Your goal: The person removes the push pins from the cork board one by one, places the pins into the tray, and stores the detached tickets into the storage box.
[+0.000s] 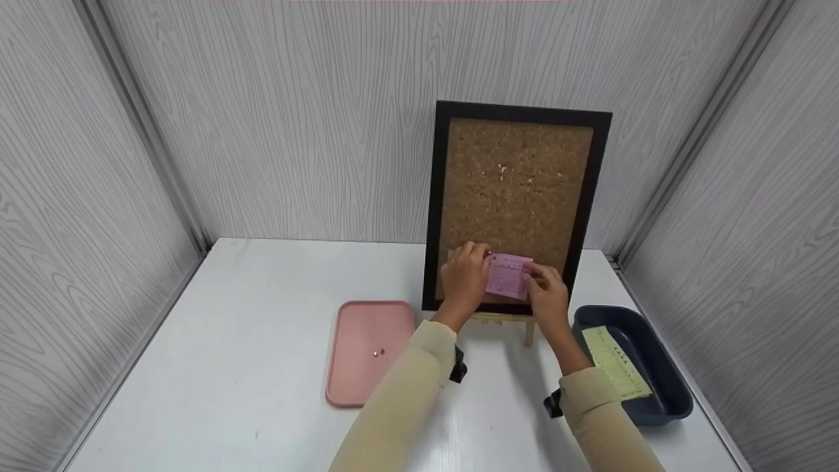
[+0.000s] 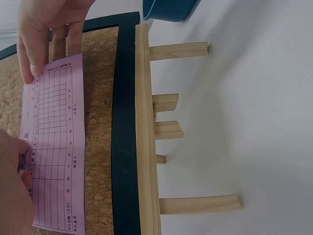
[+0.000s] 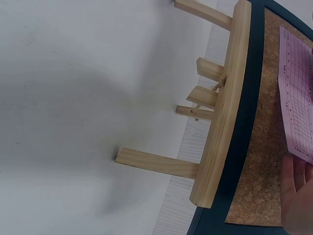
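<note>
White table (image 1: 249, 354) boxed in by grey woodgrain walls, with a cork board (image 1: 514, 190) propped on a little wooden easel (image 2: 146, 147). Both hands hold a pink slip (image 1: 508, 276) flat against the board's lower part. Left hand (image 1: 464, 275) pinches a pushpin (image 1: 488, 254) at its top corner; right hand (image 1: 547, 295) has straight fingers on the other edge. Pink tray (image 1: 367, 351) and blue bin (image 1: 655, 367) sit alongside.

Pink printed paper slip (image 2: 54, 147) lies flat on black-framed cork board (image 2: 100, 122); fingers (image 2: 34, 44) press its top edge; board rests on wooden easel ledge (image 2: 146, 137); white table (image 2: 254, 117) beneath.
</note>
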### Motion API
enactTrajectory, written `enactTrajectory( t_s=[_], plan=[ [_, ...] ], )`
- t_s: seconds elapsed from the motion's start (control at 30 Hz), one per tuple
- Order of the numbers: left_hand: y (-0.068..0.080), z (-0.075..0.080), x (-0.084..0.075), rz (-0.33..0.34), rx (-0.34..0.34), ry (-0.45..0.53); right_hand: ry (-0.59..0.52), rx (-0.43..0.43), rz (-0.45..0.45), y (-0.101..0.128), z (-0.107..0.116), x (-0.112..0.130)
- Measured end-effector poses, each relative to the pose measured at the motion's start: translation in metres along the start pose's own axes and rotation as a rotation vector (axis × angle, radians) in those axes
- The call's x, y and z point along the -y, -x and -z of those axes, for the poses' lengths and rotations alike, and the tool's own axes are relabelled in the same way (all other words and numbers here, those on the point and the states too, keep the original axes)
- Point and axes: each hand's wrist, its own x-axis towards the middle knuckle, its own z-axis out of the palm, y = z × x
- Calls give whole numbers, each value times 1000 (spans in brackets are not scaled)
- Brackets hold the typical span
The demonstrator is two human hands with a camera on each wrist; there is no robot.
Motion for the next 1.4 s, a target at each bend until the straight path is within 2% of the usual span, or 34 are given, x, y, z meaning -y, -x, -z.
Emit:
enactTrajectory(
  t_s=[0.33, 0.5, 0.73, 1.13, 1.4],
  plan=[
    [-1, -1, 1, 12, 13, 8, -9, 5, 48, 0, -3, -3],
    [-1, 0, 1, 21, 23, 44, -12, 1, 69, 1, -5, 0],
    [-1, 1, 1, 39, 50, 64, -12, 16, 54, 0, -4, 3],
    [4, -2, -2, -9, -11, 18, -13, 3, 62, 1, -5, 3],
    [4, -2, -5, 21, 1, 36, -38, -9, 85, 1, -6, 2]
  ],
)
